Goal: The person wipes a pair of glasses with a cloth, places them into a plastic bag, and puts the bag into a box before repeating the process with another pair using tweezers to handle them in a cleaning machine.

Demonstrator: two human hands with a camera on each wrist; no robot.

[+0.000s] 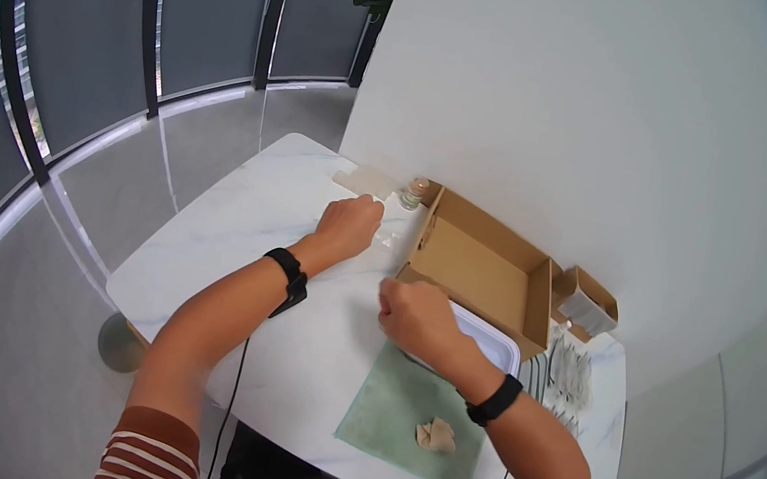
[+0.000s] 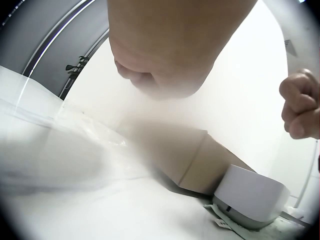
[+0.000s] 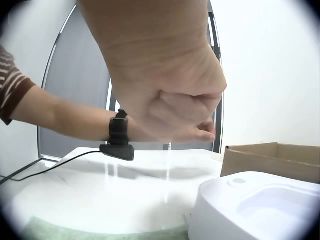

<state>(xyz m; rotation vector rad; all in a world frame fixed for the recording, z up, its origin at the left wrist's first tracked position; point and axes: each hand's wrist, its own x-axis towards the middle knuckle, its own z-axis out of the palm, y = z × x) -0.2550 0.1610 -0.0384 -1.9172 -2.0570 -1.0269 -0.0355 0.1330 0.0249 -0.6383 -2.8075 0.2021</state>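
Note:
My left hand is above the table's far left part, fingers curled in, with no object visible in it. Close by lie a clear plastic piece, a flat beige piece and a small glass jar. My right hand makes a fist above the table, by the near left corner of an open cardboard box; no object shows in its grip. Partly behind that hand sits a white device with a recessed top. In the left wrist view the right fist hovers at the right edge.
A green mat lies near the table's front, bearing a crumpled beige piece. On the right are a smaller cardboard box and several thin wrapped items. Black cables hang at the front edge.

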